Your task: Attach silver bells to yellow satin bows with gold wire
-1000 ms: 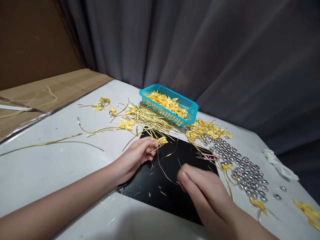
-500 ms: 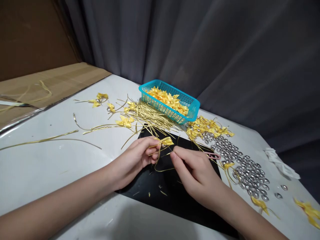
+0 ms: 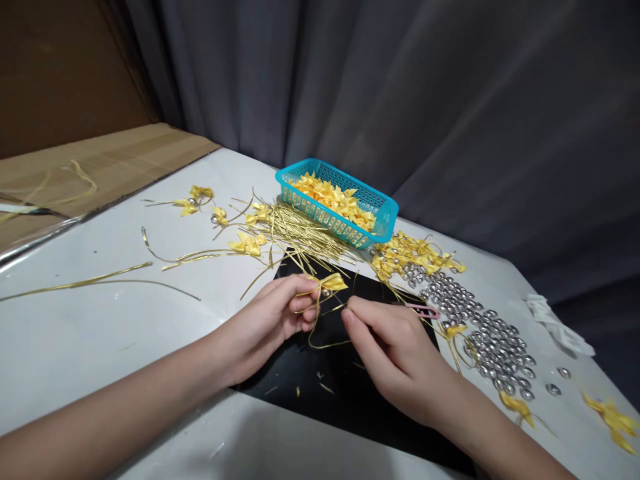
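My left hand (image 3: 293,301) pinches a yellow ribbon bow (image 3: 334,283) between thumb and fingers, above a black mat (image 3: 320,363). A small silver bead (image 3: 326,292) shows just under the bow. Gold cord (image 3: 314,337) loops down from my left fingers and runs toward the right. My right hand (image 3: 385,340) has thumb and forefinger pressed together beside the bow. A thin strand reaches into that pinch; whether it is the cord or the tip of a fine tool, I cannot tell. A pink looped handle (image 3: 425,311) sticks out behind the right hand.
A blue basket (image 3: 387,223) of yellow bows stands at the back, with cut gold cords (image 3: 305,230) before it. Silver beads (image 3: 500,347) and finished-looking bows (image 3: 415,253) spread to the right. More bows (image 3: 247,243) lie left. Cardboard (image 3: 150,143) borders the far left; a grey curtain hangs behind.
Both hands keep their grips, with the right hand slightly lower. The whole view has shifted a little, so the table things sit slightly further left.
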### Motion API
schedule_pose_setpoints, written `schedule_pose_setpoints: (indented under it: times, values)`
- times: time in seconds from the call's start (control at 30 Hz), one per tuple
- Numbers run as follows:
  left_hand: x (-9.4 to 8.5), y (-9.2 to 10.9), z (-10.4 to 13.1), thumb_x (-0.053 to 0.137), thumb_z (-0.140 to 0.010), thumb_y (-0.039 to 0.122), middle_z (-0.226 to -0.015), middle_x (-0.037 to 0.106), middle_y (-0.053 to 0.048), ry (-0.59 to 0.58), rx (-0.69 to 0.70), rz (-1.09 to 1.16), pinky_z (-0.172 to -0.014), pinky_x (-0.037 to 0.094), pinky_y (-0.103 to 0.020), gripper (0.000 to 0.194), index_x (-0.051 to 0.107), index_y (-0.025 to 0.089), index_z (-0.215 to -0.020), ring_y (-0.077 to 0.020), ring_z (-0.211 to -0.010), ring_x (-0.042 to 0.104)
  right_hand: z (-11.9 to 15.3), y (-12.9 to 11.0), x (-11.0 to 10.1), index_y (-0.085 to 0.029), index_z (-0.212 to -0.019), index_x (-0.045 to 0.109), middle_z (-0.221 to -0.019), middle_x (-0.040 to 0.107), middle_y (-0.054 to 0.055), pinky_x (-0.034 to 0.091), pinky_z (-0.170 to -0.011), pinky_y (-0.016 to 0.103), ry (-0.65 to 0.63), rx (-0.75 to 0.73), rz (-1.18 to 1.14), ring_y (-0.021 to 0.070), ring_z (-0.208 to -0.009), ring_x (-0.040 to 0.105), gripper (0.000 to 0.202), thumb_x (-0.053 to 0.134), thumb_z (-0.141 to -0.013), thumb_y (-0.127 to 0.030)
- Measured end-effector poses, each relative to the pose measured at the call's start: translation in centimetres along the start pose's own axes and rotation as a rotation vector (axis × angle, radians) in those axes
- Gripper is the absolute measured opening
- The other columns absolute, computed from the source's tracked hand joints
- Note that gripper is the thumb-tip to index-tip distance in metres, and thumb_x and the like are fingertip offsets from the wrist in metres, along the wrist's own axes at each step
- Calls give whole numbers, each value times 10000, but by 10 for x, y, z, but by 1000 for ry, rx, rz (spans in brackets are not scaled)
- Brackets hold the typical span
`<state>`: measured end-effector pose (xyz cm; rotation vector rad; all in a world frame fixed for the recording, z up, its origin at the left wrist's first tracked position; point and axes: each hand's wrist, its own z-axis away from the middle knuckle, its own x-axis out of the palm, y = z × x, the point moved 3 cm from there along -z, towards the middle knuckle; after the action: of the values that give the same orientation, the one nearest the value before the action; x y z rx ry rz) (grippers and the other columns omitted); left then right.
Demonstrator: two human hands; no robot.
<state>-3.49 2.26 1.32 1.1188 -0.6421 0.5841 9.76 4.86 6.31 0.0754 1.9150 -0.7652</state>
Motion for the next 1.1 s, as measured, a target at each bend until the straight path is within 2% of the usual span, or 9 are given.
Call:
schedule_pose_setpoints:
  times: [0.67, 1.1]
  values:
    - [0, -1, 1, 570, -752, 182, -498, 336, 71, 11, -20, 25, -523, 375, -152, 180, 542, 149, -577, -62, -506, 383, -1, -1, -1, -155, -619, 263, -519, 306, -57, 230, -456, 168, 13, -12, -1, 26, -443, 302, 315, 383, -905, -103]
    - [1, 0, 0, 558, -733, 179, -496, 331, 66, -17, 30, -42, -530, 373, -153, 236, 471, 164, -514, -70, -504, 372, 0, 0, 1, -157, -615, 262, -521, 305, -50, 232, -464, 174, -48, 30, -40, 35, -449, 302, 311, 359, -907, -113]
